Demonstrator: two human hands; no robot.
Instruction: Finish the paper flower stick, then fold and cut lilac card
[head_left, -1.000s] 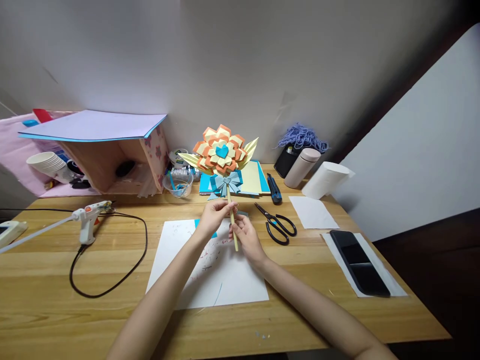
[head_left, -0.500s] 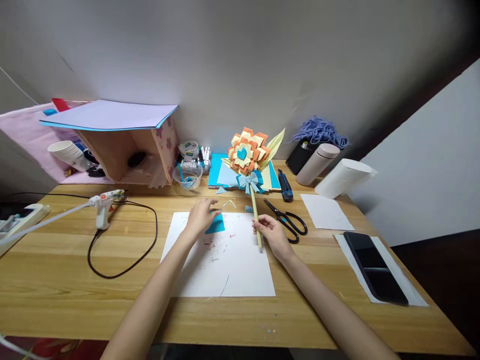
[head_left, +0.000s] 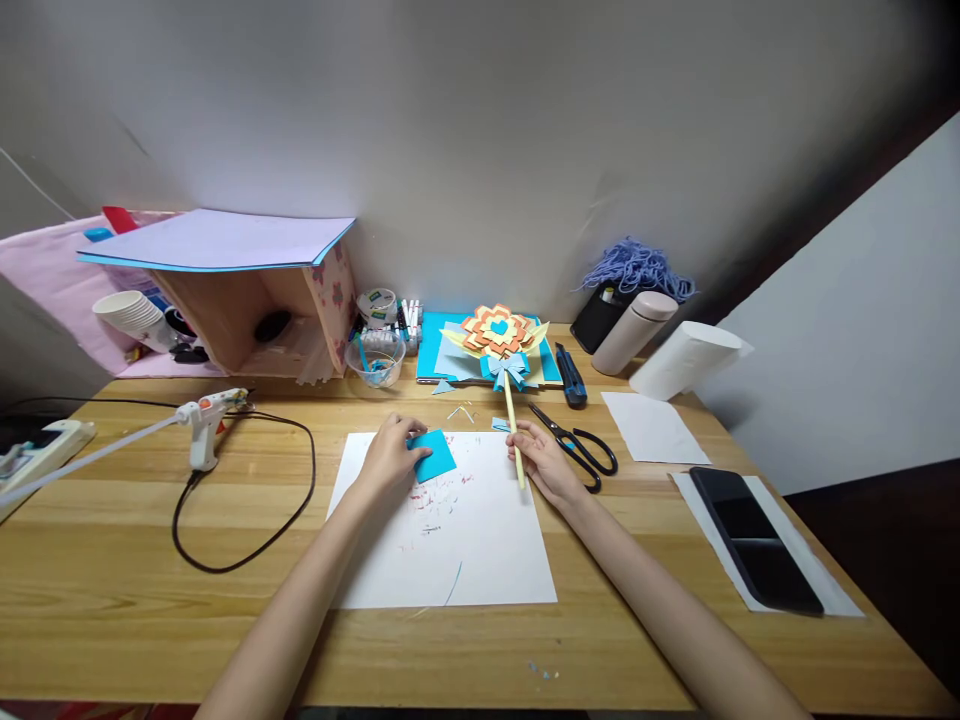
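Observation:
My right hand [head_left: 546,460] is closed around the pale yellow stem [head_left: 513,425] of a paper flower [head_left: 499,330]. Its layered orange and cream petals surround a blue heart, with yellow leaves at the sides and a blue bow below the bloom. The flower head is tilted back, over a stack of coloured paper. My left hand [head_left: 390,460] pinches the left edge of a blue paper square [head_left: 435,457], its thumb on top. That square is over a white sheet [head_left: 487,550] marked with coloured streaks. Black-handled scissors [head_left: 581,445] lie just right of my right hand.
A glue gun [head_left: 206,425] with a looping cord stands at the left, before a box [head_left: 330,310]. Behind are a clear bowl [head_left: 375,362] and a blue paper stack [head_left: 429,345]. A utility knife [head_left: 571,375], flask [head_left: 634,332], paper roll [head_left: 682,360] and phone [head_left: 754,540] occupy the right.
My left hand has come down onto the blue square and turned it slightly. The flower head has dropped lower and tipped back, with the stem still in my right hand.

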